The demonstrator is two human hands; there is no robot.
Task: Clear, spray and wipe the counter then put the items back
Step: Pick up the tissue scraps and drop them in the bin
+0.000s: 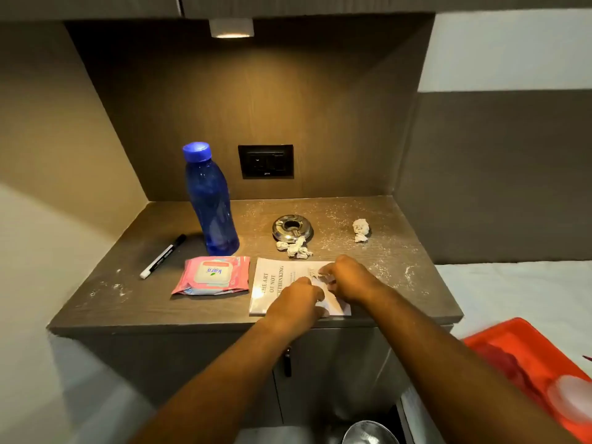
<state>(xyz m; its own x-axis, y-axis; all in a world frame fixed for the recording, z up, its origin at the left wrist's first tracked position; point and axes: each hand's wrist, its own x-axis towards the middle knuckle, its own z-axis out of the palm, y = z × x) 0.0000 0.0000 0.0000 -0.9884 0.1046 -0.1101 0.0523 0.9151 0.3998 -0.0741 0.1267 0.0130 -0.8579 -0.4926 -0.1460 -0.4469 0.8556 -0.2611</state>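
Observation:
A dusty brown counter (105,293) holds a blue water bottle (209,203), a black-and-white marker (162,256), a pink wipes pack (213,275), a steel ashtray (292,228) and a white book (269,286). Crumpled paper scraps (296,248) lie in front of the ashtray, and another wad (361,230) lies at the right. Both hands are over the book. My right hand (347,278) pinches a small paper scrap (317,274) on the cover. My left hand (296,302) rests on the book's near part with fingers curled downward.
A black wall socket (266,161) sits on the back panel under a lamp (231,28). A red tray (531,370) lies on the white bed at the right. A steel bin (368,432) stands on the floor below, beside the cabinet door handle (287,362).

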